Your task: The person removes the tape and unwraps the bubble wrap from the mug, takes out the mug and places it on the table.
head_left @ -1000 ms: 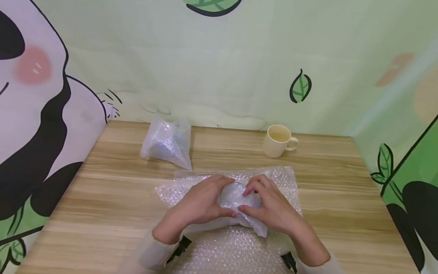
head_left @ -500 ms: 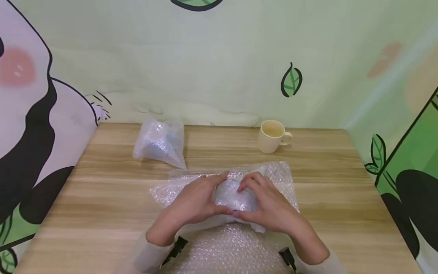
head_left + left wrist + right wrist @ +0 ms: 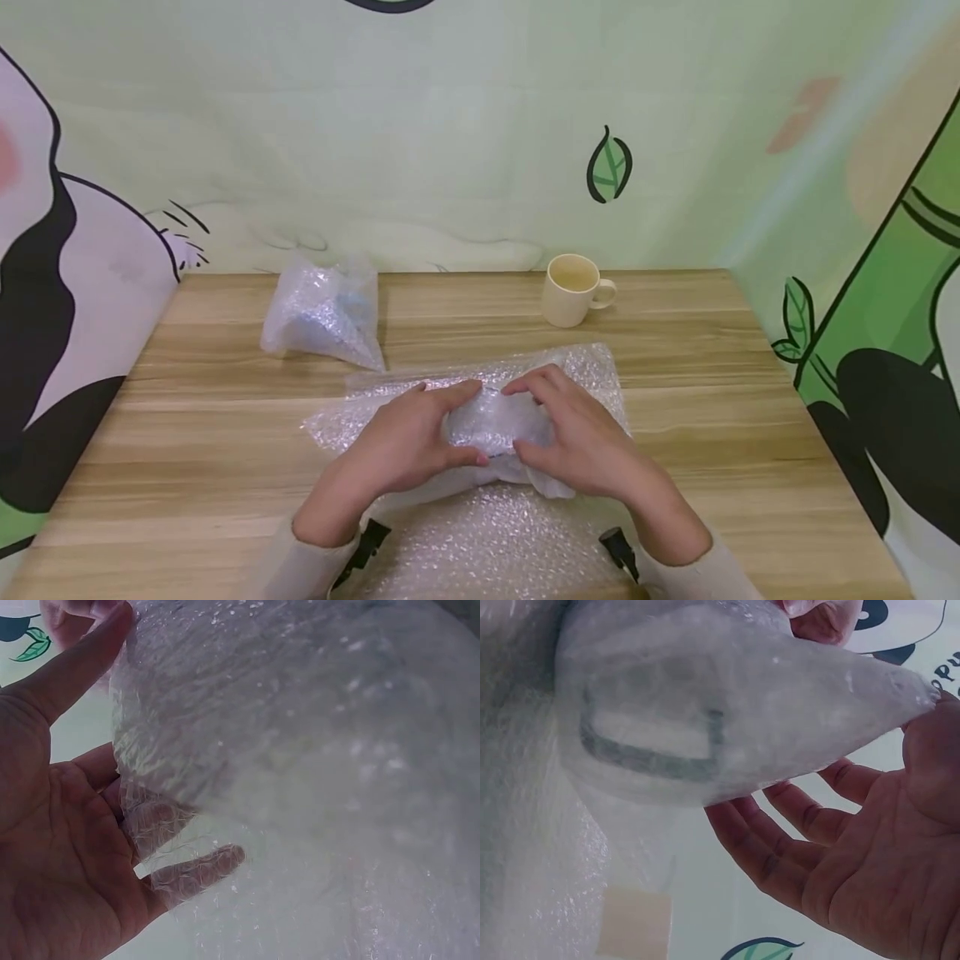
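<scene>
A rounded bundle in bubble wrap [image 3: 491, 423] stands between the two hands in the head view. My left hand [image 3: 401, 442] cups its left side, forefinger along the far edge and thumb along the near one. In the left wrist view, fingers of that hand [image 3: 67, 847] show through a loose flap of wrap. My right hand [image 3: 588, 433] holds the right side, thumb and forefinger bent round it. A dark U-shaped outline shows through the wrap [image 3: 652, 761] in the right wrist view, beside the right hand's [image 3: 855, 870] fingers; the contents are otherwise hidden.
More bubble wrap [image 3: 487, 550] spreads over the wooden table [image 3: 202, 467] under and in front of the bundle. A cream mug [image 3: 566, 298] stands at the back right. At the back left sits another bubble-wrapped package [image 3: 322, 312], bluish inside. A printed cloth backdrop [image 3: 412, 125] borders the table.
The head view has shifted, so everything appears further left. My right forefinger has moved from the bundle's top to its far edge. The near flap lies flatter against the bundle.
</scene>
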Available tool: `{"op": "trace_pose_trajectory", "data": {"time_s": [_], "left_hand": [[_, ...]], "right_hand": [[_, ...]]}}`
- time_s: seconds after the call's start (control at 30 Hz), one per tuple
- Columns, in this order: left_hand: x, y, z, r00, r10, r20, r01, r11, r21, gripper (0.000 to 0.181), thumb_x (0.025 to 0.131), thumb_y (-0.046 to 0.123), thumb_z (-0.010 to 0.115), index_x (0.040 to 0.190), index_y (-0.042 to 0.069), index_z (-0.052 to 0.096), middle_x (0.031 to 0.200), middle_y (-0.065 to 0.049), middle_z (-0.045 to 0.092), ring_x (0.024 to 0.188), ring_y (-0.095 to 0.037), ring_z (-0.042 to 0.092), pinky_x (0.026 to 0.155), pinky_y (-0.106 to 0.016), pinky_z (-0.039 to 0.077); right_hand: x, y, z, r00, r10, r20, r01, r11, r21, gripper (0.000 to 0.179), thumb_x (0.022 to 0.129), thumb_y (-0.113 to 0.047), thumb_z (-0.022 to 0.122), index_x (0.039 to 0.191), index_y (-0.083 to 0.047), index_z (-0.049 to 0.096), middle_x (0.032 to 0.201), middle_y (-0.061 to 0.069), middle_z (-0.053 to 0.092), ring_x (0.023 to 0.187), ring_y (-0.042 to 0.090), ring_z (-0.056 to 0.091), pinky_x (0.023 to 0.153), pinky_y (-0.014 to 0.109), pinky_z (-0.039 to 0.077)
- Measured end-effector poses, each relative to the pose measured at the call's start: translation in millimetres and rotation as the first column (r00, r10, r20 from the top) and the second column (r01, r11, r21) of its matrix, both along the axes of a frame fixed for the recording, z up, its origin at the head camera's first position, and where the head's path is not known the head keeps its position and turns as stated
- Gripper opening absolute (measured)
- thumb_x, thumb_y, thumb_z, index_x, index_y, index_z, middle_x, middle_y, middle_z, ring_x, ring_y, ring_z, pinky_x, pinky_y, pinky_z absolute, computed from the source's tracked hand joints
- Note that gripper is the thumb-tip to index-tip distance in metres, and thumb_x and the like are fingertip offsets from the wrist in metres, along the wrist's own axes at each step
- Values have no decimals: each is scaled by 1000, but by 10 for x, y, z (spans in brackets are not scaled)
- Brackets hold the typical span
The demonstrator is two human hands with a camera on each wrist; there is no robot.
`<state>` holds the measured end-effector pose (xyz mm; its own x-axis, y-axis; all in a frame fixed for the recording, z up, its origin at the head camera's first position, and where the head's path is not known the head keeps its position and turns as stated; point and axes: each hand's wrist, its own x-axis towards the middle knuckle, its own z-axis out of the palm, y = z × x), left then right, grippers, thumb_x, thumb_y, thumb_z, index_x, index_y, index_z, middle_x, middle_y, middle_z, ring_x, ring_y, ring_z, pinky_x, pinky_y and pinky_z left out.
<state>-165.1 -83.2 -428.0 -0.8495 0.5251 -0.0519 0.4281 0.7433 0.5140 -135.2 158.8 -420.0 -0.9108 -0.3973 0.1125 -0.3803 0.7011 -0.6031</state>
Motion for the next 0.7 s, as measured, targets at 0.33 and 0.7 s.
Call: {"op": "trace_pose_trajectory", "data": {"time_s": [0.33, 0.7], "left_hand": [[-3, -18, 17, 1000, -5, -5, 5, 1000, -3, 89, 75, 52, 89, 151, 20, 55, 148, 1, 62, 133, -28, 62, 113, -47, 49], [4, -8, 17, 1000, 4, 16, -4, 1000, -21, 89, 76, 54, 87, 153, 24, 53, 149, 4, 60, 134, -27, 61, 113, -48, 49]], "right_hand": [[-19, 185, 103, 997, -48, 63, 51, 998, -48, 60, 89, -10, 66, 146, -21, 52, 135, 5, 61, 112, 26, 63, 88, 40, 55], [-53, 454, 193, 992, -85, 93, 90, 995, -46, 59, 95, -2, 58, 149, -23, 50, 133, 12, 66, 104, 26, 67, 85, 44, 56]]}}
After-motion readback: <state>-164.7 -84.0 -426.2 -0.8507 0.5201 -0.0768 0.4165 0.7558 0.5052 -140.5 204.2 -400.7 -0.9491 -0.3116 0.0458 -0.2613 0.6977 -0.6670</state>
